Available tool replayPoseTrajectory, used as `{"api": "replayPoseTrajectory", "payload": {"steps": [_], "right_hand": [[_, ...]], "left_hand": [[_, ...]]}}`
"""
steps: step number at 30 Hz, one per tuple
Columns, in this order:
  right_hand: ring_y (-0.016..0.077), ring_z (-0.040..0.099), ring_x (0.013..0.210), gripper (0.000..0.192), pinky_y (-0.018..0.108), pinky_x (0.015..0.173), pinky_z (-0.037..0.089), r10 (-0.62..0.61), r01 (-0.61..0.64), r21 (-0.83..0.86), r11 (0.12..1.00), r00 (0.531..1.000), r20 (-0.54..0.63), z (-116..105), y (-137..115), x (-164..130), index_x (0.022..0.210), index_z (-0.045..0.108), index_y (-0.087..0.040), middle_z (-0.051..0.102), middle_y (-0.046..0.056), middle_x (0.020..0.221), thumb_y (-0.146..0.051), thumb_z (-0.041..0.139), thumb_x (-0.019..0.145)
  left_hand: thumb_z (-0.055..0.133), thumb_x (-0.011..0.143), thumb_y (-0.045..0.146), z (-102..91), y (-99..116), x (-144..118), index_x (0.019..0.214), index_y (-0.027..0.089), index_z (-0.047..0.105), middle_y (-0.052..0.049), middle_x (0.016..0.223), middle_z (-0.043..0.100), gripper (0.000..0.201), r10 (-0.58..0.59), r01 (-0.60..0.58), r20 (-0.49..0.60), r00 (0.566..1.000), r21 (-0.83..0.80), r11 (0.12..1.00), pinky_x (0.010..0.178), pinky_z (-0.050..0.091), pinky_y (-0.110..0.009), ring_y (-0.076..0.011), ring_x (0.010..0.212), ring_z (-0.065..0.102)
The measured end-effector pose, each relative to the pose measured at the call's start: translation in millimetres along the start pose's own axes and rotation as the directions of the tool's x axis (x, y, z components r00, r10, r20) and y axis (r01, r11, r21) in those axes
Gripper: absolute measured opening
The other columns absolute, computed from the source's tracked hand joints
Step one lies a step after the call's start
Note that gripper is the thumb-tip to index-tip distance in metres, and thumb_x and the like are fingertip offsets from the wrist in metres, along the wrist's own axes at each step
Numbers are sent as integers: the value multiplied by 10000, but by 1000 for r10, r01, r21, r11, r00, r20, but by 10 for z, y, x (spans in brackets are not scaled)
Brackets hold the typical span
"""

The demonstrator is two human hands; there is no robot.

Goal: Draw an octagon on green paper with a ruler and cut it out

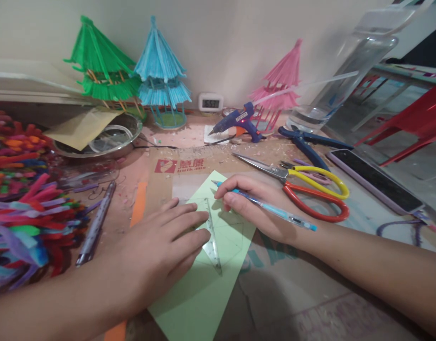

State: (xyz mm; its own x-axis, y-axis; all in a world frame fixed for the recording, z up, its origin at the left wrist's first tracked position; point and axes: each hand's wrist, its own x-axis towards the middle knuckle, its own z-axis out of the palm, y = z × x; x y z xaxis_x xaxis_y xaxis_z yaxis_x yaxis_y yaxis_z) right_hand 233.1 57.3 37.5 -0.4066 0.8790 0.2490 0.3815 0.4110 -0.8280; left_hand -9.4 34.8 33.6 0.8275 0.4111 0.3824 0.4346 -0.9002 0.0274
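My left hand (pixel 156 246) lies flat with its fingers spread, pressing a clear triangular ruler (pixel 213 248) onto a sheet of light green paper (pixel 200 303). Part of the ruler is hidden under those fingers. In my right hand (pixel 260 201) is a blue mechanical pencil (pixel 284 213), pinched between thumb and forefinger. Its tip points up and left, near the top corner of the sheet and just above the ruler's upper end. Faint pencil lines form an angular outline on the paper, right of the ruler.
Scissors (pixel 285 177), pliers (pixel 303 139) and a phone (pixel 377 180) lie to the right. Behind are a glue gun (pixel 235 122), a small clock (pixel 211 102) and green (pixel 97 52), blue (pixel 160 57) and pink (pixel 284 71) pavilion models. Pipe cleaners (pixel 26 227) and a pen (pixel 96 225) lie left.
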Motion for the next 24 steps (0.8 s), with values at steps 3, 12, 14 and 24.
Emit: {"api": "replayPoseTrajectory", "payload": {"steps": [3, 12, 14, 24], "right_hand": [[147, 605, 695, 217, 257, 626, 473, 2, -2, -1, 1000, 1000, 4, 0, -2, 0, 948, 659, -204, 680, 8, 796, -371, 523, 969], [153, 609, 700, 217, 261, 628, 478, 17, -17, -11, 1000, 1000, 4, 12, -10, 0, 952, 660, -208, 686, 10, 802, -376, 523, 962], [153, 610, 700, 213, 261, 630, 480, 14, -14, -10, 1000, 1000, -3, 13, -8, 3, 946, 661, -209, 686, 10, 799, -373, 525, 959], [149, 618, 708, 210, 254, 638, 482, -9, 9, -11, 1000, 1000, 9, -3, -7, -1, 950, 658, -203, 685, 7, 799, -359, 519, 974]], "left_hand": [[413, 1019, 136, -11, -12, 4, 1117, 203, 636, -83, 1218, 740, 253, -12, 12, -1, 1000, 0, 1000, 1032, 560, -523, -280, 1152, 702], [398, 1032, 151, -26, -3, 2, 1094, 205, 654, -77, 1200, 746, 269, -8, 8, 9, 1000, 0, 1000, 1039, 556, -506, -266, 1131, 709], [393, 1035, 152, -16, 0, -7, 1100, 206, 647, -80, 1198, 745, 268, -8, 8, 4, 1000, -1, 1000, 1025, 562, -526, -278, 1126, 711], [402, 1028, 138, -12, -7, 4, 1120, 209, 613, -79, 1210, 741, 241, 2, -2, 8, 1000, -5, 1000, 997, 571, -552, -295, 1131, 709]]}}
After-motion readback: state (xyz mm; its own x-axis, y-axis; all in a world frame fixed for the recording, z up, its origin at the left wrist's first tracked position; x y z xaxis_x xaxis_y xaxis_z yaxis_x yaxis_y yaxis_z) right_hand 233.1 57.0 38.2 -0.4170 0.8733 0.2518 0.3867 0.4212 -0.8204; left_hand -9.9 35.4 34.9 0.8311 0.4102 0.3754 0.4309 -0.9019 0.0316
